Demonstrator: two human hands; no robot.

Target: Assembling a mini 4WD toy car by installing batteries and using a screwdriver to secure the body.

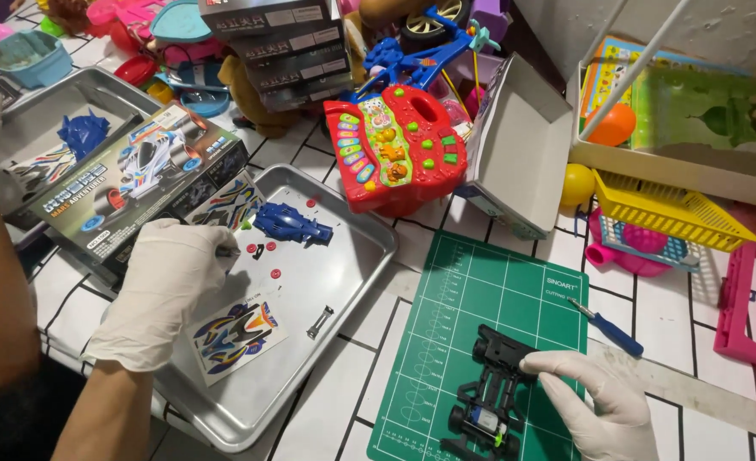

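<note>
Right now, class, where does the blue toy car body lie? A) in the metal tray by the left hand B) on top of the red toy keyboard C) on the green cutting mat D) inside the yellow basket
A: the blue car body lies in the metal tray, near the gloved left hand; the green cutting mat holds the black chassis.

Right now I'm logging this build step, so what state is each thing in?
Left hand: gloved, over the tray, pinching a small dark part.
Right hand: gloved, resting on the chassis.
Chassis: on the green mat, wheels on, no body shell.
Blue shell: loose, lying in the tray.
Tray: holds small red parts and a sticker sheet.
Screwdriver: lying on the table, untouched.
White box: open.
</note>
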